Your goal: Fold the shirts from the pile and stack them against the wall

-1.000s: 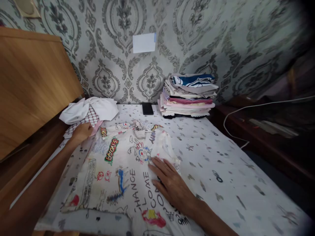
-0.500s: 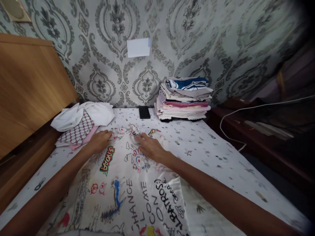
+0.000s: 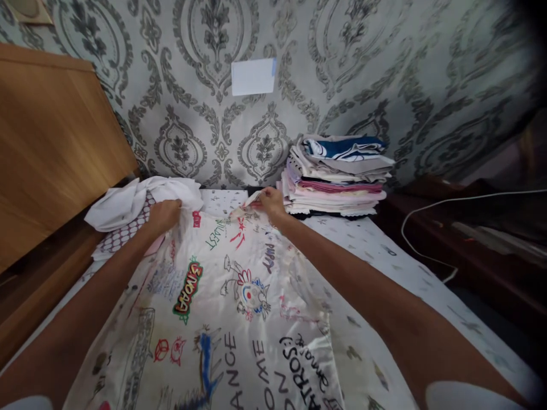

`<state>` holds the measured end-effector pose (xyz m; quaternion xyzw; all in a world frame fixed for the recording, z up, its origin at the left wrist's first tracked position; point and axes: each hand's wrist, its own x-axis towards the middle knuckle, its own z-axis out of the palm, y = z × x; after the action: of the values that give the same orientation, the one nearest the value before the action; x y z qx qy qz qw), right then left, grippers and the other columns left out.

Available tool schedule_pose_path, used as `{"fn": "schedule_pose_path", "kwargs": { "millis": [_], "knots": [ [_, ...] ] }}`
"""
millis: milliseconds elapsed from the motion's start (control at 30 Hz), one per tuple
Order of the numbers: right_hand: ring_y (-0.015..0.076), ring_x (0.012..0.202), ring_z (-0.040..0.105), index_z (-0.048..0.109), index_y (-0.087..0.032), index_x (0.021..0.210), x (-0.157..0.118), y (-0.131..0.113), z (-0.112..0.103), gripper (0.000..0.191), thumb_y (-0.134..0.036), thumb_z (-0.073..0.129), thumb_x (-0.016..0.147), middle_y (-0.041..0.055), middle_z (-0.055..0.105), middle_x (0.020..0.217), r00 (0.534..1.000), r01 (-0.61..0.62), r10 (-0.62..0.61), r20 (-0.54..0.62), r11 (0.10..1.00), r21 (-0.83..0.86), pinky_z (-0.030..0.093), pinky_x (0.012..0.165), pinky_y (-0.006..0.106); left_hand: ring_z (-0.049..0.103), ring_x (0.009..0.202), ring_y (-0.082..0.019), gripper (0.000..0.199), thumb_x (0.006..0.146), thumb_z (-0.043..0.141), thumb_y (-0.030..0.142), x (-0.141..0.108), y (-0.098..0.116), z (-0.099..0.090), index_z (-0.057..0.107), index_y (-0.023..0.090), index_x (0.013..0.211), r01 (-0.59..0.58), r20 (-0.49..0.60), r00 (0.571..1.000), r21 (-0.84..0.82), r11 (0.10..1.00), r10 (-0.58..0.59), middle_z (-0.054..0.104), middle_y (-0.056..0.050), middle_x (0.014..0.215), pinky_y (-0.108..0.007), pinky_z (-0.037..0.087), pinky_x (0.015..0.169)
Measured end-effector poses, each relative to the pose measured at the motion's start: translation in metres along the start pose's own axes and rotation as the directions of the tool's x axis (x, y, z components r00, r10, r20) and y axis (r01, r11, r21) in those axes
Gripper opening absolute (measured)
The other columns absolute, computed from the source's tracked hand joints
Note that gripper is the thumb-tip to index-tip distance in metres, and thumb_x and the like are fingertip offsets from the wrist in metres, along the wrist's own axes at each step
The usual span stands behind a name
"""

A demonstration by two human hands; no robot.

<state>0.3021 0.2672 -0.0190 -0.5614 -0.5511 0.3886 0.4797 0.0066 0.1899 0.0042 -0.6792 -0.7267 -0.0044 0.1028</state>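
A white shirt (image 3: pixel 239 319) covered in marker drawings and lettering lies spread over the bed in front of me. My left hand (image 3: pixel 166 216) grips its far left edge, beside a pile of folded cloth. Further right, my right hand (image 3: pixel 271 204) pinches the far edge and holds it raised off the sheet. Between the two hands the fabric is pulled up slightly. The shirt's near end runs out of the bottom of the view.
White and patterned cloths (image 3: pixel 141 205) lie at the far left by a wooden cabinet (image 3: pixel 55 148). A tall stack of folded clothes (image 3: pixel 337 182) stands right of my right hand. A white cable (image 3: pixel 427 208) hangs at the right. Patterned wallpaper (image 3: pixel 179 136) rises behind.
Both hands have closed on the shirt's far edge and lifted it. My right hand moved up and away; the shirt's top now stretches further toward the wall and covers most of the black phone.
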Motion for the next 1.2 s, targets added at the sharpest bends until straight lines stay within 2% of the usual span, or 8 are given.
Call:
{"fn": "schedule_pose_path", "kwargs": {
  "millis": [133,200,300,367,667,767,1000,1200],
  "knots": [
    [0.0115,0.051,0.064,0.045,-0.021,0.071,0.018,0.007,0.003,0.021,-0.006,0.052,0.083,-0.0057,0.057,0.053,0.998,-0.063,0.067,-0.021,0.985,0.158,0.058,0.055,0.025,0.054,0.123,-0.037,0.041,0.094,0.034,0.017,-0.012,0.021,0.007,0.059,0.010,0.125,-0.042,-0.123,0.992,-0.010,0.999,0.041,0.061,-0.024,0.126,-0.049,0.045,0.096],
    [0.0117,0.051,0.064,0.046,-0.020,0.069,0.023,0.011,0.003,0.021,-0.007,0.057,0.081,-0.0056,0.057,0.052,0.997,-0.076,0.080,-0.012,0.975,0.208,0.058,0.055,0.025,0.050,0.128,-0.034,0.041,0.096,0.035,0.021,-0.028,0.044,0.014,0.056,0.011,0.130,-0.218,-0.161,0.967,-0.111,0.970,0.199,0.058,-0.021,0.132,-0.048,0.041,0.104],
    [0.0116,0.052,0.064,0.047,-0.020,0.068,0.026,0.013,0.003,0.020,-0.008,0.059,0.080,-0.0052,0.058,0.054,0.998,-0.069,0.070,0.006,0.963,0.260,0.058,0.056,0.025,0.045,0.136,-0.025,0.043,0.100,0.039,0.033,-0.054,0.075,0.034,0.051,0.018,0.138,-0.553,-0.116,0.827,-0.343,0.760,0.549,0.051,-0.014,0.146,-0.040,0.036,0.113],
    [0.0110,0.055,0.065,0.047,-0.020,0.069,0.025,0.013,0.001,0.018,-0.010,0.056,0.081,-0.0051,0.060,0.058,0.999,-0.049,0.047,0.016,0.957,0.285,0.058,0.059,0.024,0.039,0.142,-0.023,0.048,0.100,0.040,0.040,-0.064,0.082,0.050,0.045,0.021,0.144,-0.634,-0.101,0.745,-0.414,0.653,0.659,0.042,-0.012,0.156,-0.041,0.030,0.118],
    [0.0106,0.060,0.058,0.049,-0.022,0.072,0.020,0.024,-0.007,0.011,-0.020,0.057,0.079,-0.0072,0.055,0.062,0.999,0.048,-0.048,-0.007,0.942,0.333,0.054,0.064,0.023,0.037,0.144,-0.028,0.052,0.100,0.034,0.039,-0.041,-0.003,0.064,0.047,0.011,0.141,-0.346,-0.069,0.938,-0.300,0.889,0.341,0.043,-0.018,0.154,-0.046,0.026,0.121],
    [0.0114,0.062,0.057,0.050,-0.022,0.071,0.020,0.024,-0.004,0.012,-0.023,0.059,0.078,-0.0070,0.054,0.063,0.998,0.066,-0.063,-0.018,0.941,0.332,0.053,0.067,0.025,0.041,0.141,-0.028,0.049,0.100,0.035,0.039,-0.056,0.009,0.056,0.050,0.014,0.139,-0.396,-0.123,0.918,-0.310,0.864,0.377,0.046,-0.016,0.152,-0.047,0.032,0.118],
    [0.0116,0.065,0.061,0.049,-0.022,0.071,-0.007,0.001,-0.014,0.015,-0.027,0.060,0.079,-0.0069,0.056,0.063,0.996,0.085,-0.091,0.001,0.937,0.339,0.056,0.072,0.028,0.045,0.139,-0.025,0.048,0.101,0.037,0.042,-0.056,0.072,0.048,0.049,0.018,0.140,-0.620,-0.049,0.749,-0.407,0.672,0.661,0.047,-0.013,0.153,-0.040,0.037,0.115],
    [0.0157,0.069,0.068,0.051,-0.022,0.075,-0.077,-0.019,-0.046,0.034,-0.043,0.077,0.070,-0.0035,0.065,0.072,0.966,0.103,-0.190,0.172,0.901,0.421,0.059,0.065,0.030,0.064,0.113,-0.028,0.043,0.097,0.041,0.033,-0.047,0.061,0.035,0.044,0.018,0.138,-0.243,0.000,0.965,-0.364,0.899,0.261,0.067,-0.014,0.125,-0.040,0.049,0.094]
  ]
}}
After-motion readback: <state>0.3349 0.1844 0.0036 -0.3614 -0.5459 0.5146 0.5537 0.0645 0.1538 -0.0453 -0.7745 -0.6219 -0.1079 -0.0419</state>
